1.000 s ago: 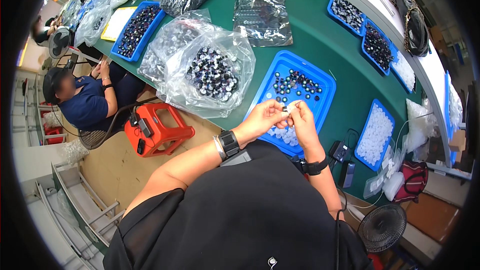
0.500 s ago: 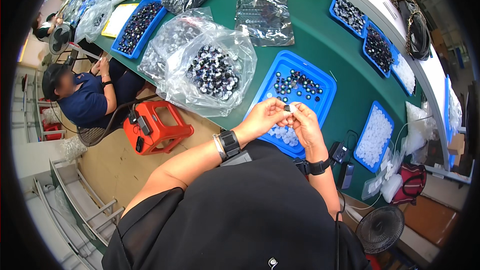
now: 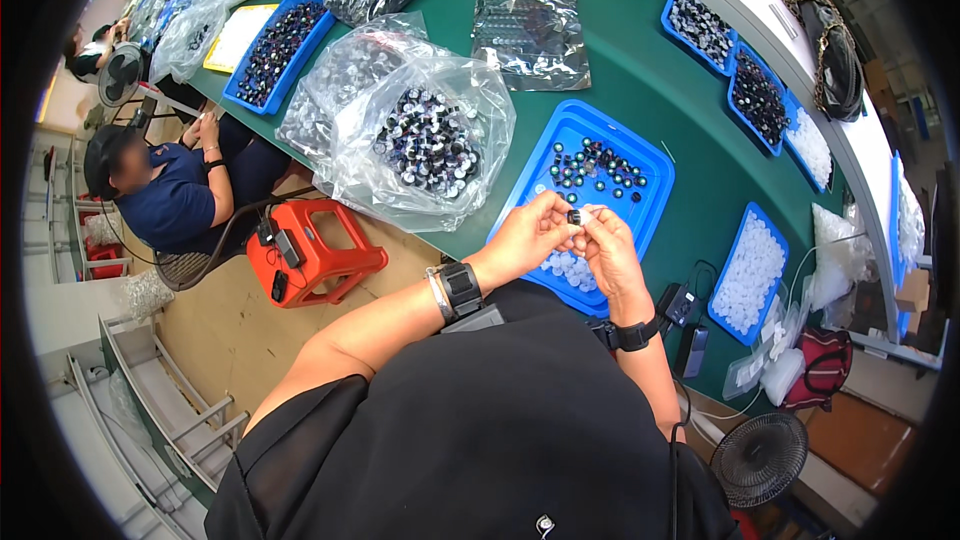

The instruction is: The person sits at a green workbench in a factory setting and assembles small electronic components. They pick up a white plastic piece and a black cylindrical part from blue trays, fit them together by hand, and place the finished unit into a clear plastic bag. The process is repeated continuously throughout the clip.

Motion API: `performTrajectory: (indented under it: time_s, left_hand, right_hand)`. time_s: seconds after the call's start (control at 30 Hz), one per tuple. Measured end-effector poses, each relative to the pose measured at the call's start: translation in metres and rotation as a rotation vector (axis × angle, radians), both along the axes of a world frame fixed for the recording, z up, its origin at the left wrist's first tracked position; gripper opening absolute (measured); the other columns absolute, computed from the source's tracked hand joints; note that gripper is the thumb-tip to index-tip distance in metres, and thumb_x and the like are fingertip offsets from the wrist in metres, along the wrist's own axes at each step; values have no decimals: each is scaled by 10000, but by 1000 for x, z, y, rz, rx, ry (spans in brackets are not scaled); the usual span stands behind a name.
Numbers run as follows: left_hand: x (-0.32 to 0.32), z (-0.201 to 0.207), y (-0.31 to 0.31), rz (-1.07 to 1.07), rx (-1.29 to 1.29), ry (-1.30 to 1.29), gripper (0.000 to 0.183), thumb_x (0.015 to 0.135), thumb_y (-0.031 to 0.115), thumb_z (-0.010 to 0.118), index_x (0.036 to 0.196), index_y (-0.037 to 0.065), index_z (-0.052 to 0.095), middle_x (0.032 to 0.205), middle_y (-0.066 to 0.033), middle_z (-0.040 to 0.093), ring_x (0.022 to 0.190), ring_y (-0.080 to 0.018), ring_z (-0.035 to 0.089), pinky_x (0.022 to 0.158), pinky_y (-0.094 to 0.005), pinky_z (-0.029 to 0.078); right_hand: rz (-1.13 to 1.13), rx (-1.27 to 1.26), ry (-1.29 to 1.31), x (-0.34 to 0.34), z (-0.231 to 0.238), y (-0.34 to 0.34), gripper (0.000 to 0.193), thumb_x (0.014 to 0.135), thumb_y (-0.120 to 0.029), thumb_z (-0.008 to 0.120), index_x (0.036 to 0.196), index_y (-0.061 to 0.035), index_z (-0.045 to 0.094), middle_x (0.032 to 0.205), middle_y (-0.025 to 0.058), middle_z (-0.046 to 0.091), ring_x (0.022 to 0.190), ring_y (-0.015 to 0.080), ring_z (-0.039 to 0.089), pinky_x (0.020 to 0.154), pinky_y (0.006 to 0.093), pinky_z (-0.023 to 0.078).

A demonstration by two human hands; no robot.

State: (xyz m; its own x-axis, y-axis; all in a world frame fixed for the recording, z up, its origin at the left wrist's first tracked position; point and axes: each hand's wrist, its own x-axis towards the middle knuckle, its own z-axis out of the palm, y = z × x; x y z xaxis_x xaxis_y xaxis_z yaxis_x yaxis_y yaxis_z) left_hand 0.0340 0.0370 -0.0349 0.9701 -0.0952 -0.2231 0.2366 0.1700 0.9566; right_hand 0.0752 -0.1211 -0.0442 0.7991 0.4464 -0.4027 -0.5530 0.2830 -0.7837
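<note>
A small black piece (image 3: 574,217) is held up over the lower part of a blue tray (image 3: 648,204), gripped between the thumb and forefinger of the left hand (image 3: 528,237). The right hand (image 3: 612,245) meets it from the other side, its thumb and fingers pinched on a whitish bit (image 3: 588,211) that is too small to make out. The fingertips of the two hands come together over the tray.

In the tray, dark round pieces (image 3: 600,165) with shiny tops lie scattered beyond the hands, while translucent white pieces (image 3: 568,268) are heaped at the near end, partly hidden by the hands.

The tray stands on a green table (image 3: 630,70). To its left, an open clear plastic bag (image 3: 490,112) holds a pile of dark and white pieces (image 3: 428,145); beyond the tray lies a flat, shiny packet (image 3: 530,35). To the right, near the table's edge, is a smaller blue tray full of white pieces (image 3: 748,272).

Farther left, a red stool (image 3: 350,240) stands on the floor, and beside it sits a co-worker (image 3: 180,195) in dark blue with a black cap.
</note>
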Motion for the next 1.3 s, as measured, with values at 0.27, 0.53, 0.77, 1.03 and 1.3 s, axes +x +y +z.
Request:
performTrajectory:
  time_s: [0.27,0.53,0.77,1.03,1.3]
  left_hand:
    - [-3,-5,-1,-41,-75,-8,149,915,77,569,996,-2,472,860,-52,562,787,-134,646,694,-265,550]
    - [-3,-8,0,-71,-17,-34,120,924,64,543,995,10,463,866,-55,576,774,-126,639,685,-259,541]
    - [-3,-13,-3,-45,23,-45,133,931,94,548,1003,20,465,845,-48,592,761,-117,619,681,-258,520]
    - [-2,-5,9,-54,-601,308,207,955,287,523,976,87,571,874,-13,605,746,-85,572,720,-241,482]
    - [-3,-12,10,-51,-836,560,266,955,324,506,1020,78,582,920,-29,621,821,-126,593,765,-279,497]
  right_hand:
    - [75,-418,-488,-5,11,1,51,922,-89,542,929,-46,515,750,-13,518,612,34,435,534,185,354]
    - [32,-215,-247,-1,7,1,65,905,-84,547,905,-42,497,715,-7,499,551,40,419,493,198,342]
    - [-24,-179,-114,-2,6,4,104,887,-110,581,881,-29,517,680,2,518,505,46,424,452,186,323]
    - [30,-239,-269,-9,16,13,331,893,-211,629,1161,-31,561,867,5,541,735,65,501,645,212,427]
    - [72,-652,-874,-10,18,16,231,829,-162,665,988,0,618,804,99,585,673,210,573,633,313,473]
